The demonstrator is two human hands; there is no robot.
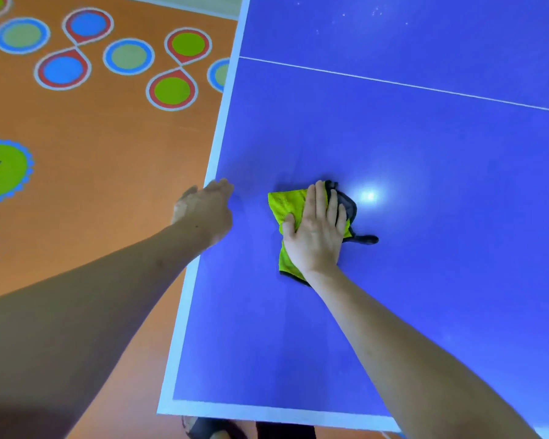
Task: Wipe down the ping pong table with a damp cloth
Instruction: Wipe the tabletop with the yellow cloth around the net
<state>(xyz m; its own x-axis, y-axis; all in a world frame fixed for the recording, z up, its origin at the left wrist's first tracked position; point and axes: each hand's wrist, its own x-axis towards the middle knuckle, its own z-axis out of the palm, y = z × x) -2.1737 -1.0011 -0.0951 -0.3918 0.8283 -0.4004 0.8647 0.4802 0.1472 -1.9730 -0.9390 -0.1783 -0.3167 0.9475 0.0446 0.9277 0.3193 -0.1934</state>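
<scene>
Cloth (pixel 287 206) lies under flat right hand (pixel 317 231) on table (pixel 425 147); left hand (pixel 208 205) relaxed at its edge.

Blue table (pixel 425 280), green cloth (pixel 287 205) on top.

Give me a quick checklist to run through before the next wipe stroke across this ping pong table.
1. Cloth under the palm: ok. The right hand lies flat on the green cloth, fingers straight.
2. Cloth flat on the table: not ok. It is bunched, with a dark corner sticking out to the right.
3. Bracing hand: ok. The left hand rests on the white side edge.
4. Path ahead: ok. Nothing lies between the cloth and the white centre line.
5. Dirt left: not ok. Pale specks show beyond the line.
6. Cloth dampness: cannot tell.
</scene>
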